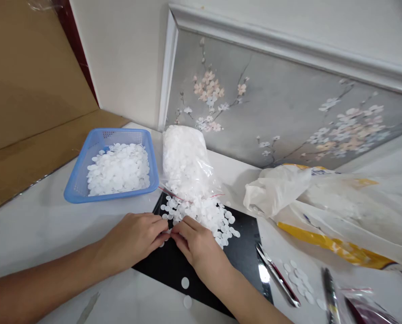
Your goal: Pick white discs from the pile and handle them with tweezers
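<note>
My left hand and my right hand meet fingertip to fingertip over a black board. The fingers of each are pinched together, and whatever lies between them is too small to make out. Just beyond them, a heap of small white discs spills from the mouth of a clear plastic bag full of such discs. One loose disc rests near the board's front edge, and another lies just off it.
A blue basket of white discs stands at the left, by a cardboard box. Tweezers, scattered discs and a dark pen-like object lie at the right, below a white and yellow plastic bag. A framed flower picture stands behind.
</note>
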`<action>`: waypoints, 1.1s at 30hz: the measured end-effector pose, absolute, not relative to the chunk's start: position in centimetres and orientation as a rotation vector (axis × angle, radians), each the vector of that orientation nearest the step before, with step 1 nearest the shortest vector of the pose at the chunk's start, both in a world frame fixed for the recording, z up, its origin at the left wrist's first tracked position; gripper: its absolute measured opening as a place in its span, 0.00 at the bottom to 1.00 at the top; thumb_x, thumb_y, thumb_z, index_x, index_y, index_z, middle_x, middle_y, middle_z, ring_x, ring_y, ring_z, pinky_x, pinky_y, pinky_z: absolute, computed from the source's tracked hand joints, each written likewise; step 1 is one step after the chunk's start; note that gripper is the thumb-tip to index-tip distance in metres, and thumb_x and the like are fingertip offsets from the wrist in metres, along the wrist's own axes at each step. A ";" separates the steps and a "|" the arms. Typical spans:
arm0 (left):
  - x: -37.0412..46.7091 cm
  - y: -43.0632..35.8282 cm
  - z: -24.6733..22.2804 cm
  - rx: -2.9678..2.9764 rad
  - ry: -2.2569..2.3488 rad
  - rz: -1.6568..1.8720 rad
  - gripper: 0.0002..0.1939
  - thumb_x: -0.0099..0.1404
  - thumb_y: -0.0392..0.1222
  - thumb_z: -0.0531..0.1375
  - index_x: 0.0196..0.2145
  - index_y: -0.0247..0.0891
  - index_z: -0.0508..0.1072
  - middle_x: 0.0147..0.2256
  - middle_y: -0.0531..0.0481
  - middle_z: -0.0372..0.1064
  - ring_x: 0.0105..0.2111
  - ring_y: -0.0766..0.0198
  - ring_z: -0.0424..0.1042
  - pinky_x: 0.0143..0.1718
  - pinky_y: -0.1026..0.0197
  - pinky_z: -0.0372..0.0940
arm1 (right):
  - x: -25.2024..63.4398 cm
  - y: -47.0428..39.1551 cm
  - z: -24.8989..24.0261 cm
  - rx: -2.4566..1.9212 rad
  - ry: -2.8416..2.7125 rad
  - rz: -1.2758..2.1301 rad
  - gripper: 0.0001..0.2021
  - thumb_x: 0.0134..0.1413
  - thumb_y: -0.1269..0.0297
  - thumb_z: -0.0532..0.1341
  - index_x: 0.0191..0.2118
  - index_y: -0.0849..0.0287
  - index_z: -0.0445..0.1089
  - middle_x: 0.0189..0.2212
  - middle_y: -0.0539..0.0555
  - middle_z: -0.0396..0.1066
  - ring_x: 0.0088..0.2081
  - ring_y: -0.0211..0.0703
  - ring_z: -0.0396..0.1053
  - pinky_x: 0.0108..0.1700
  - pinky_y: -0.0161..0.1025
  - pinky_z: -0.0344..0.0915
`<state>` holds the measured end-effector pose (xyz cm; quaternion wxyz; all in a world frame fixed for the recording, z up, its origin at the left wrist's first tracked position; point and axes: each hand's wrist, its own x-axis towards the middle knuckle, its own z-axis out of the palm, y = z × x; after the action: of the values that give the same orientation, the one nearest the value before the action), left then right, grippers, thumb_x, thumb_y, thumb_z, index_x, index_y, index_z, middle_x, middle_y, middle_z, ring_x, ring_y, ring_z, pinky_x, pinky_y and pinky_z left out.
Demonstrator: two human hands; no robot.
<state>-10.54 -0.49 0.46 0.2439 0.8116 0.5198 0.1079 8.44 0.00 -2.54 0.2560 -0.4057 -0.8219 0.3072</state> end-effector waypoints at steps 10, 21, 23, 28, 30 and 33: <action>-10.4 -0.3 1.7 1.372 1.260 0.475 0.15 0.66 0.53 0.54 0.29 0.39 0.66 0.23 0.56 0.68 0.20 0.69 0.56 0.22 0.66 0.48 | 8.7 0.0 -0.6 -1.205 -1.314 1.818 0.15 0.52 0.52 0.63 0.29 0.58 0.63 0.23 0.48 0.69 0.18 0.30 0.57 0.20 0.31 0.51; -10.2 -0.6 1.8 0.995 1.060 0.512 0.13 0.62 0.49 0.61 0.32 0.36 0.67 0.27 0.51 0.74 0.23 0.71 0.67 0.22 0.67 0.54 | 8.7 0.1 -0.4 -1.010 -1.129 2.015 0.15 0.46 0.56 0.69 0.31 0.59 0.65 0.22 0.48 0.71 0.23 0.34 0.69 0.22 0.29 0.58; -10.1 -0.6 1.8 0.980 1.047 0.521 0.12 0.62 0.48 0.62 0.32 0.36 0.67 0.27 0.52 0.74 0.23 0.71 0.68 0.22 0.68 0.54 | 8.7 0.1 -0.5 -0.984 -1.135 2.018 0.16 0.46 0.56 0.69 0.34 0.60 0.67 0.23 0.47 0.71 0.24 0.34 0.69 0.23 0.29 0.59; -10.1 -0.6 1.7 0.910 1.033 0.551 0.13 0.59 0.47 0.65 0.32 0.35 0.67 0.27 0.53 0.74 0.23 0.71 0.68 0.22 0.69 0.54 | 8.6 0.0 -0.6 -0.975 -1.105 1.997 0.16 0.48 0.54 0.69 0.32 0.61 0.68 0.23 0.49 0.71 0.25 0.33 0.68 0.23 0.29 0.60; -10.1 -0.6 1.6 0.877 1.015 0.553 0.14 0.59 0.47 0.66 0.31 0.36 0.66 0.27 0.52 0.75 0.24 0.71 0.70 0.22 0.69 0.55 | 8.6 0.1 -0.7 -1.004 -1.104 1.962 0.17 0.44 0.56 0.72 0.29 0.61 0.67 0.21 0.49 0.71 0.23 0.33 0.66 0.22 0.29 0.59; -10.1 -0.6 1.5 0.848 1.004 0.554 0.17 0.58 0.49 0.67 0.30 0.36 0.65 0.28 0.51 0.75 0.25 0.70 0.71 0.23 0.69 0.55 | 8.6 0.1 -0.7 -1.025 -1.081 1.956 0.16 0.44 0.56 0.72 0.31 0.61 0.69 0.22 0.49 0.71 0.23 0.34 0.66 0.21 0.29 0.57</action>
<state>-10.10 -0.59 1.51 0.7563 0.3890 0.4604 0.2543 8.64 0.13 -0.66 0.3350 -0.3928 -0.4142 0.7496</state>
